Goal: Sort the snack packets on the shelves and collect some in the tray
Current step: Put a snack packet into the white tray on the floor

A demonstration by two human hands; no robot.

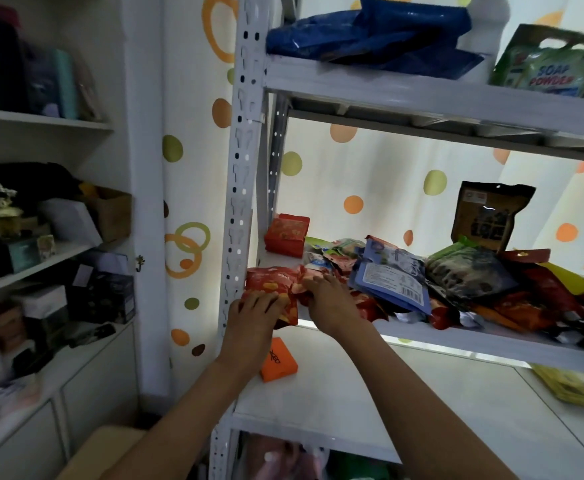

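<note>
Two hands reach up to the middle shelf (422, 332) of a white metal rack (240, 168). Left hand (252, 315) has fingers curled over the near edge of a red snack packet (269, 287) at the shelf's left front corner, gripping it. Right hand (325, 294) lies on a second crumpled red packet (306, 277) just beside the first, fingers bent over it and pressing, looks like a grasp. Behind them one red box (287, 233) sits at the back left of the same shelf. To the right is a loose heap of packets (474, 289), too jumbled to count: one blue pouch (392, 277) with a barcode lies on top, dark and green ones next to it, more red and orange ones underneath, some hanging over the front edge. One dark brown pouch (491, 216) stands upright at the back. Top shelf (387, 84) holds one blue bag (380, 32), one white bottle (488, 19) and one green soap powder bag (550, 64). Lower shelf (404, 410) holds one orange box (278, 362) just below the left wrist, and one yellow tray (574, 386) at the far right edge, partly cut off, contents not visible. White cupboard shelves (41, 123) on the left hold boxes and small items, blurred. One brown cardboard box (110, 445) sits at the bottom
</note>
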